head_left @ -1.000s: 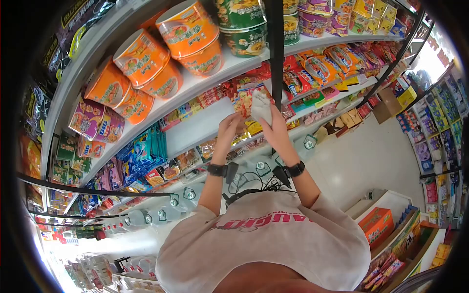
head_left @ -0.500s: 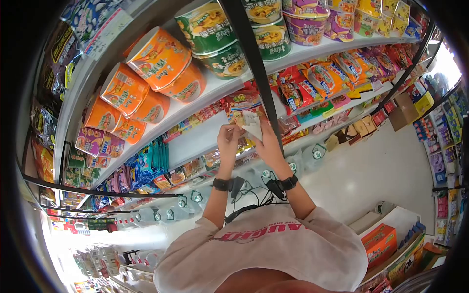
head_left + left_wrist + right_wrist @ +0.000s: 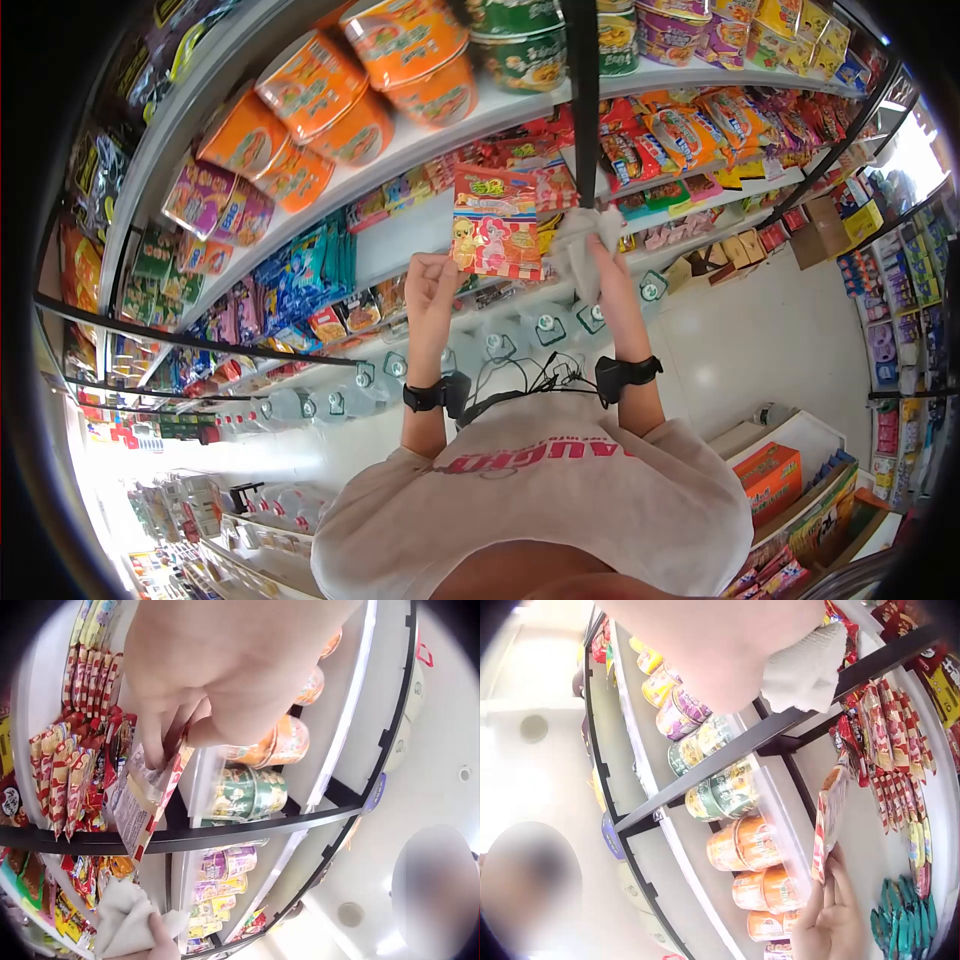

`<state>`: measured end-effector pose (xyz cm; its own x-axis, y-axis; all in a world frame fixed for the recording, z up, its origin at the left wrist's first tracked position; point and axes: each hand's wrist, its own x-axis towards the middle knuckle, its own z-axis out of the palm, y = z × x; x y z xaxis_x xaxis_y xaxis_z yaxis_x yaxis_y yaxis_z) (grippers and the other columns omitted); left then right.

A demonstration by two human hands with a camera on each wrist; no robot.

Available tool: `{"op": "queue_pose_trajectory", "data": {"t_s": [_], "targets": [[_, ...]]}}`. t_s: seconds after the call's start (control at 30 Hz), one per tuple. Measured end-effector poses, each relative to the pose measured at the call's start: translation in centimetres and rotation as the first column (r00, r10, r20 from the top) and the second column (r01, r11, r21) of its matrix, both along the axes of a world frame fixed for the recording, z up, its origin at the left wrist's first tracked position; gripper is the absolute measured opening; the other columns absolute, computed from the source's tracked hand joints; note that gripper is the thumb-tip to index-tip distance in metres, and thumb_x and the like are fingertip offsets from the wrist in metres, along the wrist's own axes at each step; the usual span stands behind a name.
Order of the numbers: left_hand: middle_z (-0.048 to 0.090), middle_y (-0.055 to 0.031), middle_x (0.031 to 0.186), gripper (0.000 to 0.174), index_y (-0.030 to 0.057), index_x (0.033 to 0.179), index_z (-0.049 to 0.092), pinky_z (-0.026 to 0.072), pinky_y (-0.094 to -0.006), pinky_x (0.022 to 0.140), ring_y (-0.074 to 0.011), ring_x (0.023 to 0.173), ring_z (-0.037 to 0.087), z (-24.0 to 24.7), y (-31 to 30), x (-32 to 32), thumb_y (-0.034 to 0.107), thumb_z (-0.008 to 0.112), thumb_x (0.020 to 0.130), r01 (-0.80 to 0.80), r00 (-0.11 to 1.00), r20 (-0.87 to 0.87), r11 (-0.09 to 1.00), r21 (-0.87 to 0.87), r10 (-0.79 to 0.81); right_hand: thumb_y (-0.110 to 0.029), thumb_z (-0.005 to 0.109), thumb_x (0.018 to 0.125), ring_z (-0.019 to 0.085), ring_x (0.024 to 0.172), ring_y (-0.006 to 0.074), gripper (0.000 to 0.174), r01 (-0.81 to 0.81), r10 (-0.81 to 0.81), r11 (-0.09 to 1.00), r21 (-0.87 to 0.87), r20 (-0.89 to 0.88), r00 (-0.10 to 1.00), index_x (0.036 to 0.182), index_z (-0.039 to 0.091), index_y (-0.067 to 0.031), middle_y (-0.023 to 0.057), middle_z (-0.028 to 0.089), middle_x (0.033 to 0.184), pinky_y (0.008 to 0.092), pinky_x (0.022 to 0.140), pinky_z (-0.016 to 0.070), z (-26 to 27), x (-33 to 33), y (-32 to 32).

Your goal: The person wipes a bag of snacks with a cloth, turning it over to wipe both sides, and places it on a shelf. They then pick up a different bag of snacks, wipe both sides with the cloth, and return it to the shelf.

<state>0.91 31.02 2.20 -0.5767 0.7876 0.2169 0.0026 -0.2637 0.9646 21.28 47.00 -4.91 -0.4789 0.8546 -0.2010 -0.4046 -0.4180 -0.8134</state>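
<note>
My left hand [image 3: 432, 298] pinches a flat red-and-orange snack packet [image 3: 496, 228] by its lower left corner; cartoon ponies show on its front. In the left wrist view the thumb and fingers of that hand [image 3: 214, 671] close on the edge of the packet [image 3: 139, 801]. A crumpled whitish cloth [image 3: 576, 258] is gripped in my right hand [image 3: 620, 295], just right of the packet and apart from it. From the right wrist, the cloth [image 3: 806, 671] hangs beside the palm, and the left hand [image 3: 834, 924] holds the packet upright, edge-on.
Orange noodle tubs [image 3: 315, 85] line the shelf above my hands. Behind the packet runs a lower shelf [image 3: 395, 240] with snack bags, teal packs [image 3: 330, 255] to the left. A black shelf post [image 3: 586, 110] stands close by the cloth. Large water bottles [image 3: 500, 335] sit below.
My hands have moved apart. The cloth, earlier against the packet, is now off to its right, and the left hand holds the packet out with its front showing.
</note>
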Motion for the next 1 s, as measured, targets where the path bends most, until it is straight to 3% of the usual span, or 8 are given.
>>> {"op": "queue_pose_trajectory", "data": {"t_s": [0.17, 0.3, 0.47, 0.53, 0.73, 0.83, 0.93, 1.0], "targets": [[0.064, -0.0077, 0.108, 0.008, 0.0037, 0.104, 0.049, 0.0478, -0.0273, 0.088, -0.0108, 0.098, 0.060, -2.6, -6.6, -0.3, 0.004, 0.056, 0.099, 0.054, 0.998, 0.045, 0.999, -0.003, -0.054, -0.030, 0.060, 0.099, 0.061, 0.112, 0.0156, 0.049, -0.264, 0.220, 0.961, -0.087, -0.339, 0.915, 0.138, 0.047, -0.0036, 0.0068, 0.061, 0.128, 0.0318, 0.095, 0.0513, 3.9, -3.2, -9.2], [0.059, -0.0113, 0.125, 0.019, 0.0026, 0.114, 0.049, 0.0455, -0.0308, 0.096, -0.0163, 0.112, 0.057, -3.7, -12.3, -0.5, 0.002, 0.058, 0.097, 0.104, 0.993, 0.059, 0.995, 0.000, -0.104, -0.024, 0.068, 0.095, 0.063, 0.102, 0.0134, 0.041, -0.154, 0.153, 0.988, -0.013, -0.066, 0.986, 0.126, 0.056, 0.0008, 0.0052, 0.065, 0.117, 0.0298, 0.090, 0.0501, 1.6, -4.0, -14.7], [0.051, -0.0143, 0.139, 0.050, 0.0019, 0.140, 0.041, 0.0406, -0.0383, 0.108, -0.0249, 0.130, 0.050, -4.7, -17.6, -0.6, 0.006, 0.063, 0.095, -0.064, 0.973, -0.226, 0.993, -0.099, 0.041, -0.019, 0.068, 0.094, 0.067, 0.096, 0.0197, 0.036, -0.164, -0.054, 0.861, 0.481, 0.408, 0.911, 0.117, 0.060, 0.0075, 0.0148, 0.070, 0.104, 0.0307, 0.083, 0.0510, 2.1, -2.8, -20.9], [0.047, -0.0150, 0.144, 0.060, 0.0028, 0.146, 0.036, 0.0387, -0.0392, 0.110, -0.0258, 0.133, 0.047, -4.5, -19.1, 0.2, 0.006, 0.064, 0.094, -0.022, 0.988, -0.157, 0.993, -0.116, 0.004, -0.013, 0.072, 0.085, 0.069, 0.091, 0.0327, 0.038, -0.245, -0.370, 0.594, 0.766, 0.530, 0.763, 0.114, 0.059, 0.0089, 0.0236, 0.069, 0.097, 0.0354, 0.079, 0.0513, 1.6, -1.9, -23.7], [0.056, -0.0064, 0.123, 0.069, 0.0036, 0.150, 0.033, 0.0451, -0.0294, 0.090, -0.0124, 0.109, 0.055, -3.1, -20.8, 5.3, 0.035, 0.064, 0.096, 0.334, 0.871, 0.438, 0.922, -0.195, -0.223, -0.002, 0.069, 0.068, 0.064, 0.090, 0.0438, 0.053, -0.645, -0.096, 0.387, 0.659, 0.725, 0.682, 0.119, 0.058, 0.0058, 0.0271, 0.065, 0.099, 0.0399, 0.078, 0.0520, 5.1, 0.1, -28.9], [0.062, 0.0011, 0.094, 0.053, 0.0035, 0.139, 0.046, 0.0391, -0.0213, 0.057, -0.0039, 0.071, 0.054, -2.6, -20.8, 7.8, 0.030, 0.063, 0.096, 0.319, 0.830, 0.525, 0.932, -0.173, -0.187, -0.003, 0.070, 0.070, 0.063, 0.089, 0.0439, 0.049, -0.569, -0.045, 0.452, 0.687, 0.655, 0.755, 0.118, 0.059, 0.0020, 0.0254, 0.065, 0.098, 0.0394, 0.077, 0.0520, 4.8, 1.6, -30.6], [0.063, 0.0031, 0.083, 0.037, 0.0063, 0.125, 0.056, 0.0429, -0.0221, 0.054, -0.0059, 0.064, 0.058, -2.6, -20.8, 9.4, 0.029, 0.063, 0.096, 0.260, 0.694, 0.711, 0.961, -0.099, -0.114, -0.005, 0.070, 0.076, 0.066, 0.089, 0.0395, 0.041, -0.451, -0.031, 0.464, 0.762, 0.523, 0.852, 0.115, 0.060, 0.0011, 0.0236, 0.066, 0.097, 0.0369, 0.078, 0.0515, 5.3, 4.1, -31.3], [0.067, -0.0033, 0.099, 0.034, 0.0054, 0.123, 0.057, 0.0506, -0.0297, 0.073, -0.0137, 0.084, 0.065, -3.3, -20.5, 10.5, 0.027, 0.061, 0.097, 0.217, 0.595, 0.794, 0.976, -0.008, -0.126, -0.013, 0.070, 0.083, 0.066, 0.086, 0.0278, 0.038, -0.317, -0.074, 0.587, 0.745, 0.440, 0.895, 0.116, 0.059, 0.0029, 0.0156, 0.068, 0.095, 0.0352, 0.078, 0.0507, 4.9, 6.8, -30.5]]}}
